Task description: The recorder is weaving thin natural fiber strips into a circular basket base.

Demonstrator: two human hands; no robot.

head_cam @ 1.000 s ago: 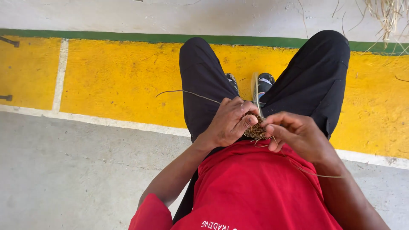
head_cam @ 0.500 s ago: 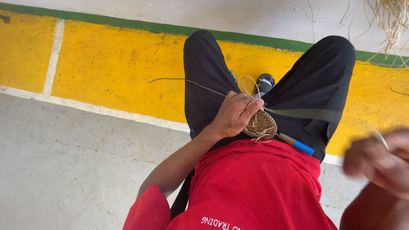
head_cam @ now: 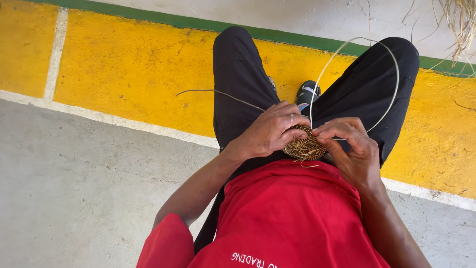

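Note:
A small round woven disc (head_cam: 303, 145) of brown fibre rests over my lap, between both hands. My left hand (head_cam: 270, 130) grips its left edge with fingers curled over the top. My right hand (head_cam: 349, 145) pinches a thin pale strand (head_cam: 391, 94) at the disc's right edge. That strand loops up high over my right knee and comes back down to the disc. Another loose strand (head_cam: 218, 92) trails left across my left thigh.
I sit in black trousers (head_cam: 238, 79) and a red shirt (head_cam: 287, 213) above a yellow painted floor band (head_cam: 124, 74) with a green stripe (head_cam: 163, 20). A dark shoe (head_cam: 307, 93) shows between my knees. Grey concrete (head_cam: 74, 188) lies at left. Dry straw (head_cam: 458, 25) hangs top right.
My right hand, pulled out to the lower right half a second ago, has come back to the disc. The strand now forms a big loop over my right knee.

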